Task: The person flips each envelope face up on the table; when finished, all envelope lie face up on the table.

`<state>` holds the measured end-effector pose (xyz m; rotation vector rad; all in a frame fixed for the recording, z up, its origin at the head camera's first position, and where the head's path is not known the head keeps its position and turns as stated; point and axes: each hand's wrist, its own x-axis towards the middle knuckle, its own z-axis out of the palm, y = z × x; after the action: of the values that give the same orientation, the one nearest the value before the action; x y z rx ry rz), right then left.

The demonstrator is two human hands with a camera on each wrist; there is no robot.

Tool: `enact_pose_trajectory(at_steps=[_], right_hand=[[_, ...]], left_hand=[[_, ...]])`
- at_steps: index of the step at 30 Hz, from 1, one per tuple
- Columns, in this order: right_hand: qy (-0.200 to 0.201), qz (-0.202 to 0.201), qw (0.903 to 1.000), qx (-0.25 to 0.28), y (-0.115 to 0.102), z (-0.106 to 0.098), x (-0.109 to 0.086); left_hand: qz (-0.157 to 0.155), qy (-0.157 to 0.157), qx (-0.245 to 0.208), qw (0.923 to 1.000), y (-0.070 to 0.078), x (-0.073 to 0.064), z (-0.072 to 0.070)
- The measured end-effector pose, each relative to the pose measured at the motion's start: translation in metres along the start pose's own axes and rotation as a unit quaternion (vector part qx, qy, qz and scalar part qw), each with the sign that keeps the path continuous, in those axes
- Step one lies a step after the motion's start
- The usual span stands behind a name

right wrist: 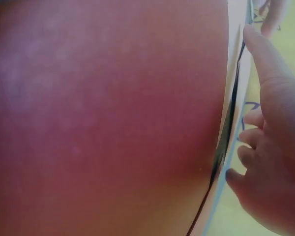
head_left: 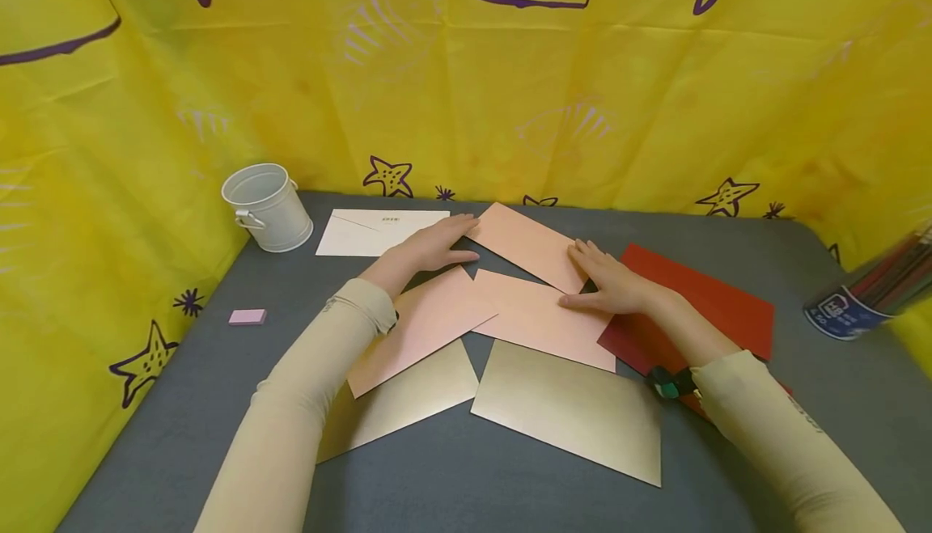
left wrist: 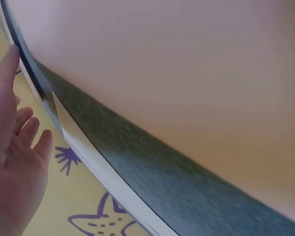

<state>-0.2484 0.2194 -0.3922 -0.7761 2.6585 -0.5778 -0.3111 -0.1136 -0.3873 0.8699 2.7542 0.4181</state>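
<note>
In the head view my left hand [head_left: 435, 243] reaches over the near pink envelope [head_left: 422, 327], fingertips at the left corner of the far pink envelope [head_left: 520, 242]. Its fingers are nearly straight. My right hand [head_left: 610, 281] lies with fingers spread at the right end of that far envelope, thumb over another pink envelope [head_left: 542, 319]. Both wrist views show the hands [left wrist: 14, 142] [right wrist: 275, 132] with extended fingers beside the sheets' edges. A white envelope [head_left: 364, 232] with small print lies behind my left hand.
Two gold envelopes [head_left: 571, 416] lie nearest me, partly under the pink ones. Red envelopes [head_left: 713, 306] sit under my right forearm. A white bucket [head_left: 269, 209] and a pink eraser [head_left: 247, 317] stand left; a tin of pencils [head_left: 845, 315] stands right. Yellow cloth [head_left: 466, 96] hangs behind.
</note>
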Motion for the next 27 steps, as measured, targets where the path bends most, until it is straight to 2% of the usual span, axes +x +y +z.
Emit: enact_pose_trajectory(at_steps=[4,11,17,23,27], right_hand=[[-0.011,0.006,0.9998,0.013,0.004,0.001,-0.001],[-0.016,0.019,0.9996,0.015,0.009,0.0,-0.003],[-0.006,0.027,0.9996,-0.007,0.01,-0.001,-0.005],[0.02,0.009,0.9989,-0.043,0.008,-0.002,-0.005],[0.019,0.004,0.9986,-0.048,0.008,-0.002,-0.006]], left_hand=[[0.001,-0.015,0.009,0.9999,0.001,0.008,0.004],[-0.009,-0.027,-0.017,0.9995,0.002,0.013,0.008],[-0.005,-0.011,-0.018,0.9998,0.002,0.014,0.009],[0.003,0.001,-0.013,0.9999,0.001,0.015,0.009],[0.014,0.012,-0.004,0.9998,0.0,0.014,0.009]])
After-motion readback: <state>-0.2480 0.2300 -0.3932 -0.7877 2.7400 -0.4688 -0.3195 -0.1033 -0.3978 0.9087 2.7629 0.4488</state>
